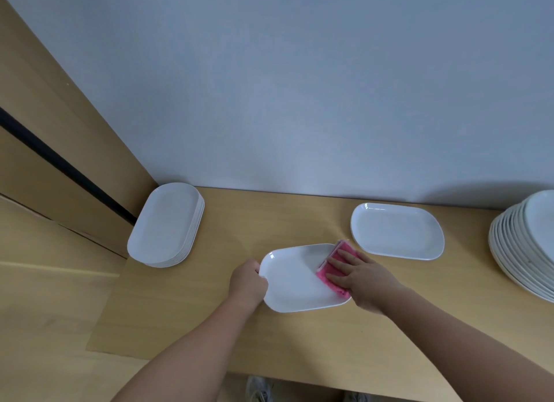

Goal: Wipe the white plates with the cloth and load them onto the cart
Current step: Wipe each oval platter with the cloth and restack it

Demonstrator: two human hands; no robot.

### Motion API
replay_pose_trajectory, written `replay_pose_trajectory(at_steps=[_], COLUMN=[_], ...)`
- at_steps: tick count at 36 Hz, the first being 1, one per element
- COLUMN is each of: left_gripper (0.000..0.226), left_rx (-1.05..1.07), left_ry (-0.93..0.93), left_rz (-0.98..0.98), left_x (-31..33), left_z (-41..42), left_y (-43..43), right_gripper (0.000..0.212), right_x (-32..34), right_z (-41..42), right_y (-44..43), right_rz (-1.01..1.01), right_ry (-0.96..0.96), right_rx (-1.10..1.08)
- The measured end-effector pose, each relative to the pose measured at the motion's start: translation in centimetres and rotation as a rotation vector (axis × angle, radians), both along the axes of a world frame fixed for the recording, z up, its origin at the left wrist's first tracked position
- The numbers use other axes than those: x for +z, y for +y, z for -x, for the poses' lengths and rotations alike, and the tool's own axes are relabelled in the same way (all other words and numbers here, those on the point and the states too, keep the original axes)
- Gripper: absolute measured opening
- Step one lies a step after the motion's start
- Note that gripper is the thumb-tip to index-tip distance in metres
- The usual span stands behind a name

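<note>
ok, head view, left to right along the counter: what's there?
left stack of plates → left hand, gripping the rim → plate being wiped → right hand, flat on the pink cloth → single plate → right stack of plates, cut off by the frame edge.

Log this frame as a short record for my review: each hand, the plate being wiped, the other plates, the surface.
left hand: grips the left end of the plate in work
right hand: fingers flat, pressing the pink cloth on that plate's right end
plate in work: white, oval
left stack: white plates by the wall corner
single plate: alone, beyond the right hand
right stack: white plates at the frame's right edge
surface: wooden table
</note>
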State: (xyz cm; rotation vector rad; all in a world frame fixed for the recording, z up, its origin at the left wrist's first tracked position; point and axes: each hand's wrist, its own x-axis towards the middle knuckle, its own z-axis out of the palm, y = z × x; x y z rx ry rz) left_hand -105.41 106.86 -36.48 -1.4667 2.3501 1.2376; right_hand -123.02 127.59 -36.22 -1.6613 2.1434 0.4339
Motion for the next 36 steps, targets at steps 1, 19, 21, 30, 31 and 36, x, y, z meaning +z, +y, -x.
replay_pose_trajectory(at_steps=[1, 19, 21, 30, 31, 36], left_gripper=[0.015, 0.035, 0.038, 0.033, 0.033, 0.037], left_rx=[0.000, -0.501, -0.655, -0.996, -1.032, -1.115], left_ry=[0.000, 0.016, 0.017, 0.079, 0.103, 0.160], left_rz=[0.003, 0.421, 0.455, 0.684, 0.712, 0.726], left_x=[0.0, 0.3, 0.1, 1.8, 1.7, 0.9], left_z=[-0.1, -4.0, -4.2, -3.5, -3.5, -4.3], left_y=[0.0, -0.6, -0.7, -0.1, -0.1, 0.2], right_gripper=[0.061, 0.057, 0.057, 0.060, 0.060, 0.062], right_x=[0.1, 3.7, 3.8, 4.1, 4.3, 5.0], right_z=[0.1, -0.3, -0.6, -1.9, -2.0, -2.2], right_y=[-0.2, -1.1, -1.0, -0.3, -0.2, 0.5], right_rz=[0.000, 0.267, 0.269, 0.321, 0.322, 0.341], right_ry=[0.015, 0.009, -0.001, -0.018, -0.022, -0.041], right_rx=[-0.010, -0.166, -0.172, -0.186, -0.194, -0.236])
